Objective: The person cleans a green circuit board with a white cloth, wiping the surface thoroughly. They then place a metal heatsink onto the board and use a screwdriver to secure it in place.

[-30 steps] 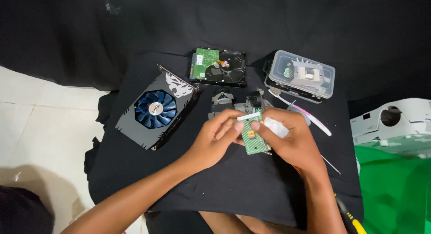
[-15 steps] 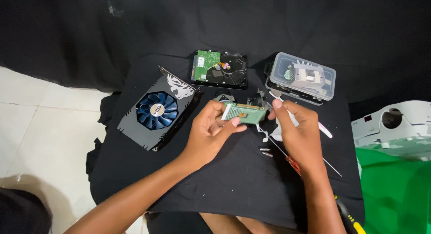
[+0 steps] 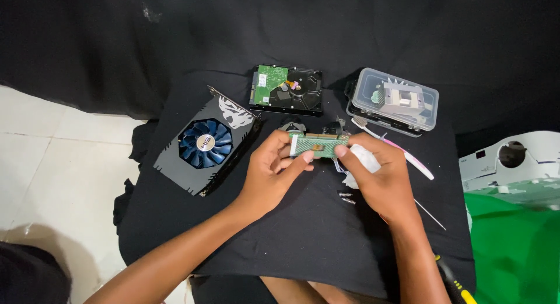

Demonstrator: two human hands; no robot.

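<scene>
Both hands hold a small green circuit board (image 3: 318, 145) above a black cloth (image 3: 291, 234). My left hand (image 3: 274, 170) pinches the board's left end between thumb and fingers. My right hand (image 3: 379, 176) grips the right end and also has a crumpled white tissue (image 3: 363, 164) tucked against its palm. Two small screws (image 3: 346, 197) lie on the cloth just below the board. A dark metal part (image 3: 291, 124) sits partly hidden behind the board.
A graphics card with a blue fan (image 3: 207, 142) lies to the left. A hard drive (image 3: 287, 89) lies behind, board side up. A clear plastic box (image 3: 392, 101) holds a heatsink. A white and pink toothbrush (image 3: 408, 155), a thin rod (image 3: 430, 215), a yellow-handled tool (image 3: 458, 289) and a white device on green (image 3: 513, 164) lie right.
The board has been lifted from flat on the cloth and turned edge-up between both hands. The hands have moved slightly away from me, uncovering the screws.
</scene>
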